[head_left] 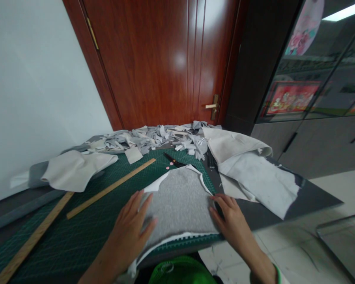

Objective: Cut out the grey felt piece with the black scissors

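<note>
A piece of grey fabric (180,201) with white showing along its turned edges lies across the near part of the green cutting mat (85,232). Flat on its left side rests my left hand (133,223), fingers spread. My right hand (230,217) touches the fabric's right edge, thumb and fingers apart. Just beyond the fabric are black-handled scissors (174,161), partly covered by its far edge. Small pink pieces (169,165) lie beside the scissors.
Two wooden rulers, a shorter one (112,188) and a longer one (35,236), lie at left. Grey and white scraps (154,138) pile up by the brown door (154,59). Pale cloth sheets (254,179) cover the right side, near the table's edge. More folded fabric (77,169) sits by the wall.
</note>
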